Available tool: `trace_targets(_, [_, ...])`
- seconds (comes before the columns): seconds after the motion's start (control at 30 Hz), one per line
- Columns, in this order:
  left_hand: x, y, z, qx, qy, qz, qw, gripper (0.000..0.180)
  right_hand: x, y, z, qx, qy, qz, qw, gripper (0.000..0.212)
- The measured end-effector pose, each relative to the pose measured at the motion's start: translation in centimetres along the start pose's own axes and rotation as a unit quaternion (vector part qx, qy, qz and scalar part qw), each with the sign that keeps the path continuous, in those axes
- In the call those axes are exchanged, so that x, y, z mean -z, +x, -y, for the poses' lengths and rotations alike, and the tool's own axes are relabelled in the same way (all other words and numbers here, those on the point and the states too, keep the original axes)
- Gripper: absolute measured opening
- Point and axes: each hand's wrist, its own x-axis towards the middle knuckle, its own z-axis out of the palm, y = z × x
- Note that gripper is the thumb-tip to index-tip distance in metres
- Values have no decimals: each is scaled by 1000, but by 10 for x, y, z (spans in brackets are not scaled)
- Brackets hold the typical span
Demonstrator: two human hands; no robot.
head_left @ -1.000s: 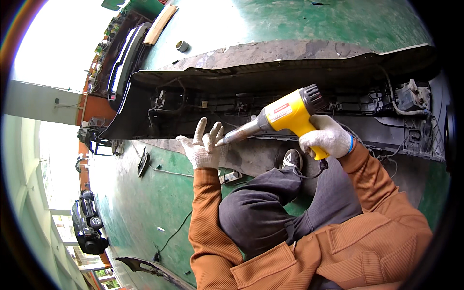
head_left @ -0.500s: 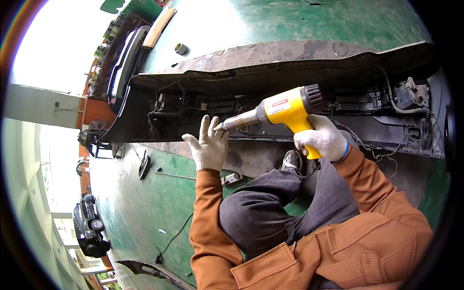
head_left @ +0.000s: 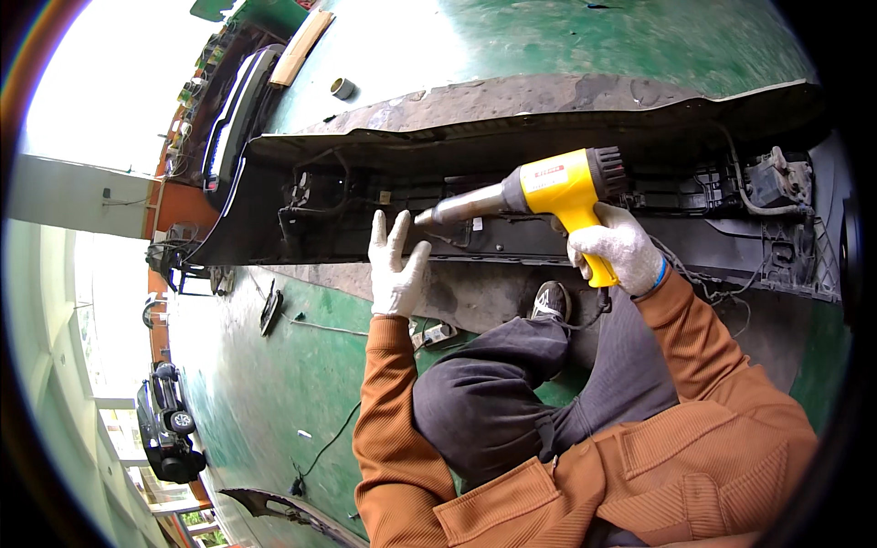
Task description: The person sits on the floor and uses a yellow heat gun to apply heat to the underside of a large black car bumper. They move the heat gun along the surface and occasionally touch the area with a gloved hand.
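Observation:
My right hand (head_left: 623, 248), in a white knit glove, is closed around the grip of a yellow heat gun (head_left: 554, 183). The gun's metal nozzle (head_left: 461, 205) points left, its tip close to the fingers of my left hand (head_left: 396, 276). That hand wears a white glove too; it is raised with fingers spread and holds nothing. Beneath both hands lies a long black car bumper (head_left: 245, 210), its hollow inner side facing up with wiring and brackets inside. Whether the nozzle touches the left fingers cannot be told.
A power strip (head_left: 438, 335) and cords lie on the green floor by my left forearm. Wiring (head_left: 708, 281) hangs at the bumper's near right edge. Beyond the bumper stands a small can (head_left: 342, 89). Another car part (head_left: 239, 128) lies at the far left.
The heat gun has shifted slightly right and away from me, still in my right hand. My left hand has turned, and its fingers are spread differently.

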Motion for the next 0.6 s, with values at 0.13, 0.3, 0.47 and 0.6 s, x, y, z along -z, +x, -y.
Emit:
trace_targets(0.13, [2,1,-11,-39,209,-13,977,77,4,-3,9,15,-8,43,999,29])
trace_targets(0.3, [0,4,-20,-23,347,-6,938,81,-3,-2,10,15,-8,-10,1000,43])
trace_targets(0.47, [-4,3,-22,-51,406,10,912,80,-4,-8,19,-1,-58,25,998,37])
trace_targets(0.6, [-7,2,-30,-65,444,1,894,78,-7,0,21,14,-50,8,999,33])
